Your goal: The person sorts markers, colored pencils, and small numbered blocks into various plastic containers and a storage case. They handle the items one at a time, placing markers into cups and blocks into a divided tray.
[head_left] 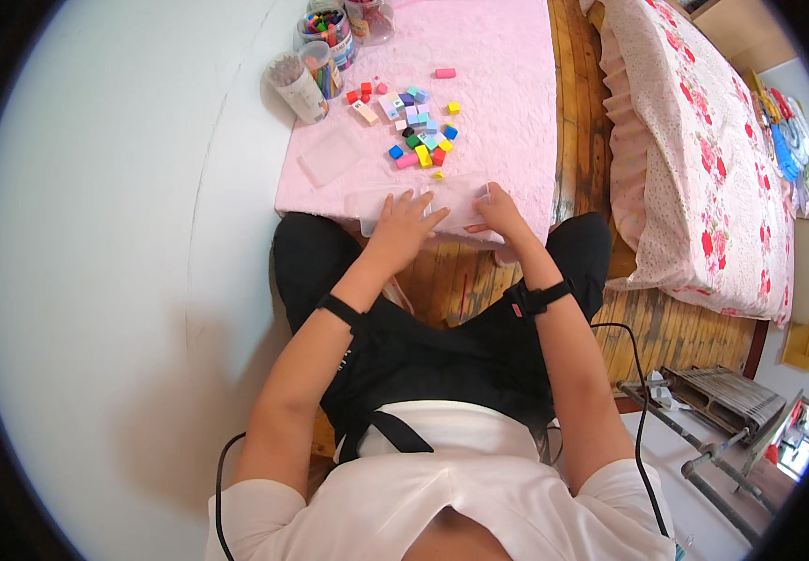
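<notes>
At the table's near edge lies a clear plastic box [455, 196], hard to make out against the pink cloth. My right hand [501, 216] grips its right end, thumb and fingers curled around the wall. My left hand [404, 228] rests with spread fingers on the left part of the clear plastic; whether this is a second piece cannot be told. Just beyond are scattered small coloured blocks, among them a yellow block [423, 156], a red block [439, 156], a pink cylinder [407, 161] and a blue cube [395, 151]. A translucent flat lid or tray [332, 156] lies to the left.
A tub of pencils [299, 91], a cup of crayons or markers [323, 69] and a larger tub of markers [327, 35] stand along the wall [131, 175]. Another pink cylinder [445, 73] lies farther back. A bed with a floral cover [699, 175] is at right.
</notes>
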{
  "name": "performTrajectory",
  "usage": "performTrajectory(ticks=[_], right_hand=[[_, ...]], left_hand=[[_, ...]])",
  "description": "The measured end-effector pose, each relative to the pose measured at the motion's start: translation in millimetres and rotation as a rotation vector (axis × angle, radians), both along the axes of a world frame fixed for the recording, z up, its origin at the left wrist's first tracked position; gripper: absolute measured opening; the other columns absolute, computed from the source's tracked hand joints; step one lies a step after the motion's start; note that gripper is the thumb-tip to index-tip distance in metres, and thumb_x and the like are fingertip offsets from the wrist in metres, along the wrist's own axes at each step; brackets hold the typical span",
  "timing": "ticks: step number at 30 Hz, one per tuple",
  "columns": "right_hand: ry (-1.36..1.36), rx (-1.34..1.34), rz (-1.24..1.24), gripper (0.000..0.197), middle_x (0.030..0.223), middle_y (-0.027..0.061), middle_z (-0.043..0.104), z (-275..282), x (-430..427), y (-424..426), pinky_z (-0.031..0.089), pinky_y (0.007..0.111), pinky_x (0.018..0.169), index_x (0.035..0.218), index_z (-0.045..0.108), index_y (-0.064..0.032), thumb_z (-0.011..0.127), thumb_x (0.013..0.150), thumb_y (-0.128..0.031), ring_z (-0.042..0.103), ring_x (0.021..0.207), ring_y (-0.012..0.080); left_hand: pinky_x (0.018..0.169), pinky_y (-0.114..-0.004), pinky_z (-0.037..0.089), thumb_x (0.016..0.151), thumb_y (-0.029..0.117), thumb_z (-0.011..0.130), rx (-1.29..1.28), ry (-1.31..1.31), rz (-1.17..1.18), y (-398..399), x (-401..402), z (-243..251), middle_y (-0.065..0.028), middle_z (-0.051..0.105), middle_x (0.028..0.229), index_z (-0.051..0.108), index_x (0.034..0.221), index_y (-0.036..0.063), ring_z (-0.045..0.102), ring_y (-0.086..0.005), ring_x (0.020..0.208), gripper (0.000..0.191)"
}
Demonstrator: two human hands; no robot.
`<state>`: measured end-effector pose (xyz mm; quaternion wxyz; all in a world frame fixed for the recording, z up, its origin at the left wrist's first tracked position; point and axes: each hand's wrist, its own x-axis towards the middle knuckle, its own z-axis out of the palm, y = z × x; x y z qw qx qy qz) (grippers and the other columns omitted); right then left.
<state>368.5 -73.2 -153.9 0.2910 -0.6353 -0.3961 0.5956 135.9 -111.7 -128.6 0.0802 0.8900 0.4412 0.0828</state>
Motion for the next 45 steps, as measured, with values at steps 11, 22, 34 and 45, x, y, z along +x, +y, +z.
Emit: performTrajectory(ticks=[11,22,34,45], right_hand=[[-1.223,0.349,0.621,0.053,0.088,0.0153,0.075,0.8,-13.2,38.2,0.057,0.044,0.072,0.090,0.076,-0.0052,0.048,0.102,-0.048,0.073,0.084,0.0322],[-1.226,0.422,0.657,0.057,0.090,0.0154,0.075,-3.9,-4.4,53.2,0.057,0.044,0.073,0.086,0.077,-0.0063,0.045,0.102,-0.050,0.073,0.085,0.0314],[-0.669,0.872,0.222,0.026,0.098,0.0176,0.065,19.2,-53.2,73.9,0.055,0.044,0.076,0.106,0.064,-0.0064,0.074,0.083,-0.015,0.068,0.091,0.0353],[-0.415,0.721,0.195,0.023,0.094,0.0157,0.068,-2.0,-53.0,30.6,0.054,0.041,0.073,0.106,0.068,-0.0059,0.069,0.084,0.001,0.068,0.082,0.0315]], left_hand=[[0.106,-0.072,0.037,0.095,0.020,0.060,-0.101,0.240,-0.038,37.7,-3.1,-7.2,-0.0042,0.033,0.162,0.045,0.150,0.0374,0.031,-0.0361,0.147,0.059],[0.107,-0.073,0.036,0.093,0.013,0.063,-0.229,0.193,0.022,51.7,1.0,-6.3,-0.0004,0.033,0.162,0.051,0.146,0.0383,0.028,-0.0332,0.150,0.059],[0.104,-0.073,0.039,0.094,0.009,0.054,-0.272,0.109,0.088,46.9,11.6,0.5,-0.0021,0.042,0.153,0.066,0.128,0.0354,0.031,-0.0296,0.148,0.044],[0.085,-0.041,0.056,0.085,0.004,0.058,-0.148,-0.061,0.165,25.1,10.5,4.9,-0.0129,0.056,0.122,0.071,0.106,0.0066,0.062,-0.0310,0.109,0.025]])
